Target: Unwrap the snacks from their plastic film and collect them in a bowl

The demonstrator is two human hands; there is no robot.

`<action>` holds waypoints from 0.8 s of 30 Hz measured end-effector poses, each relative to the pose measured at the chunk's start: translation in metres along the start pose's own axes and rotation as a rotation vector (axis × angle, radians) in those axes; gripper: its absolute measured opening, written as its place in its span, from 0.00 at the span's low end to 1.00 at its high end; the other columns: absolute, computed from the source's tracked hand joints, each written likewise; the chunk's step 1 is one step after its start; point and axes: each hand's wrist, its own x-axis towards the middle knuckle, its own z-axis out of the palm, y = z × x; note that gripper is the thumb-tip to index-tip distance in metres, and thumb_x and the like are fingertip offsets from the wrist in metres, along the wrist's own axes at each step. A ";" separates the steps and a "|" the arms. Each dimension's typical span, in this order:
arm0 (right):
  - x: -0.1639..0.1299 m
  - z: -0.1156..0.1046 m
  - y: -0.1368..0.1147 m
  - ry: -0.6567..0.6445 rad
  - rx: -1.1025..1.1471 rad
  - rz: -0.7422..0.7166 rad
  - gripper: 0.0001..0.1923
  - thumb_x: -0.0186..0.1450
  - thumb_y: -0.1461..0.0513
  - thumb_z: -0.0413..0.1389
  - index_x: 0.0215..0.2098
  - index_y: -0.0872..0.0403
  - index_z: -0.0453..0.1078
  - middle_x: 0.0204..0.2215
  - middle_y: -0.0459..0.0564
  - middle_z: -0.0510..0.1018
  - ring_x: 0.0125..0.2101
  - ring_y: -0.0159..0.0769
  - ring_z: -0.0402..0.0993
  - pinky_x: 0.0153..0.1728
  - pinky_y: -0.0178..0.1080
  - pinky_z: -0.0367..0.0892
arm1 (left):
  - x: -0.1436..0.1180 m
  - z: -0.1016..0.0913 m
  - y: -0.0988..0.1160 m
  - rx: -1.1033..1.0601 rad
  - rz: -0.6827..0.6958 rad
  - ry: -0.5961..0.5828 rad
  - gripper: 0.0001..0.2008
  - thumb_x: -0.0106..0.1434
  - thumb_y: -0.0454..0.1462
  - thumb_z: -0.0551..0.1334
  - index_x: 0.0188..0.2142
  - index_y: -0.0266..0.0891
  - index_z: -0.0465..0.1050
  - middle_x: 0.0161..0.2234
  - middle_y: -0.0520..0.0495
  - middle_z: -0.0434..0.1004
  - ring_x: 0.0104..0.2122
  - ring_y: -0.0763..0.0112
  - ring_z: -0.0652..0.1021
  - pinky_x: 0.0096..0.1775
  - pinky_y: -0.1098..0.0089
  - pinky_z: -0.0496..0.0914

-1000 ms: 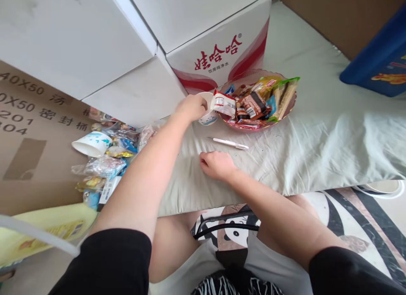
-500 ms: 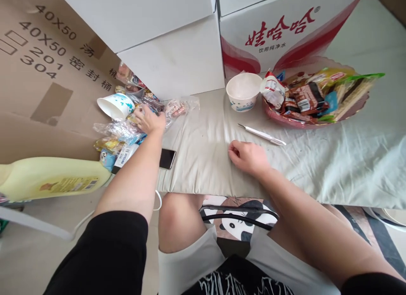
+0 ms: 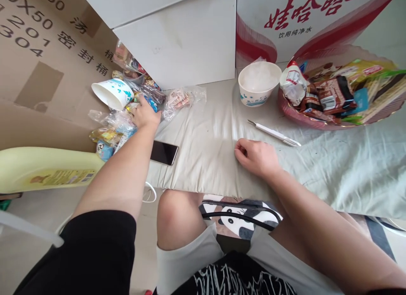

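Note:
My left hand [image 3: 146, 114] reaches into a heap of wrapped snacks at the left, thumb and index finger spread apart. A blue-patterned packet [image 3: 150, 102] shows just beyond these two fingers; the other fingertips are partly hidden among wrappers. Beside the hand, a paper bowl [image 3: 113, 94] lies tipped on its side. A clear-wrapped snack [image 3: 178, 99] is right of the heap. On the cloth, my right hand [image 3: 257, 157] rests loosely curled into a fist, with nothing visible in it. A white pen-like tool with a thin metal tip [image 3: 275, 133] lies just beyond it.
An upright paper bowl [image 3: 257, 90] with crumpled clear plastic inside stands beside a pink basket [image 3: 293, 116] of snacks. A phone [image 3: 164, 152] lies near the front edge. White cartons [image 3: 190, 50] stand behind; a brown carton [image 3: 41, 83] and yellow bottle [image 3: 47, 170] are at left.
The camera view has shifted slightly. My left hand has moved a little within the heap, and the blue-patterned packet now shows beside its fingers. My right hand stays curled on the cloth.

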 end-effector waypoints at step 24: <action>-0.008 -0.006 0.003 -0.058 0.057 -0.070 0.13 0.69 0.59 0.48 0.40 0.49 0.75 0.39 0.49 0.85 0.35 0.40 0.76 0.28 0.39 0.49 | -0.021 -0.056 0.102 0.488 0.055 0.018 0.17 0.66 0.38 0.64 0.53 0.35 0.75 0.43 0.45 0.78 0.48 0.61 0.72 0.59 0.55 0.65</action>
